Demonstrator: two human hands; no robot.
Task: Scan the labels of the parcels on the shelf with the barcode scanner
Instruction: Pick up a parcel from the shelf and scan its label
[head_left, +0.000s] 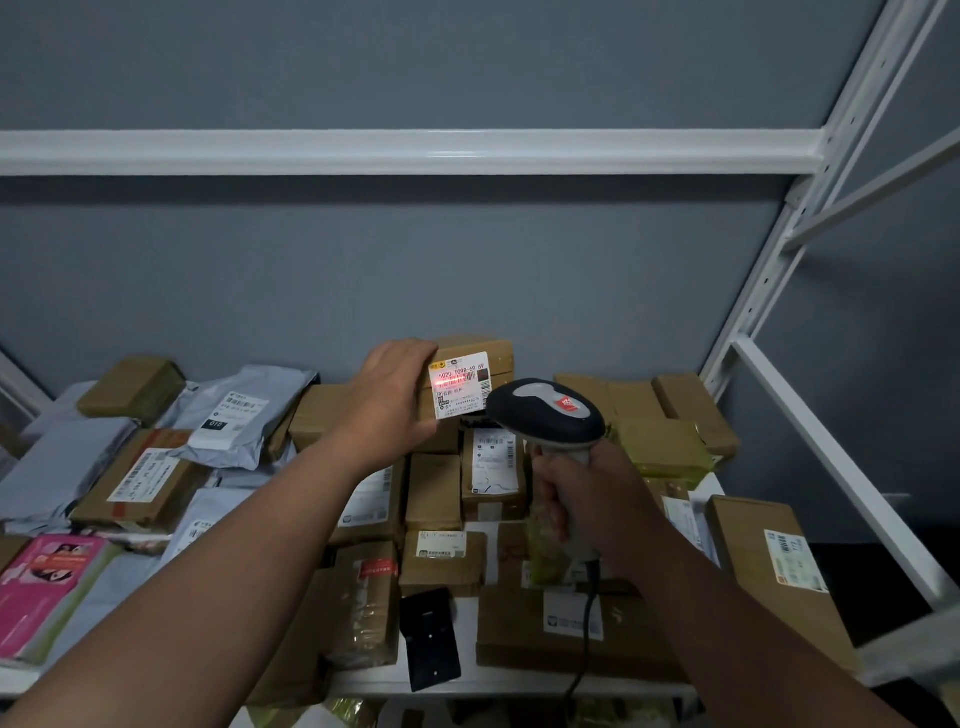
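Observation:
My left hand (392, 397) holds a small cardboard parcel (475, 364) tilted upright at the back of the shelf, fingers wrapped round its left side. Its white label (461, 385) faces me and a red scan line glows across the barcode. My right hand (592, 499) grips the handle of the dark grey barcode scanner (545, 410), whose head points at that label from just below and to the right. The scanner's cable (587, 623) hangs down past the shelf front.
The white shelf (467, 680) is crowded with brown cardboard parcels (769, 551), grey plastic mailers (234, 410) and a pink package (47, 587) at the left. A black flat item (431, 639) lies near the front edge. White uprights (810, 218) frame the right side.

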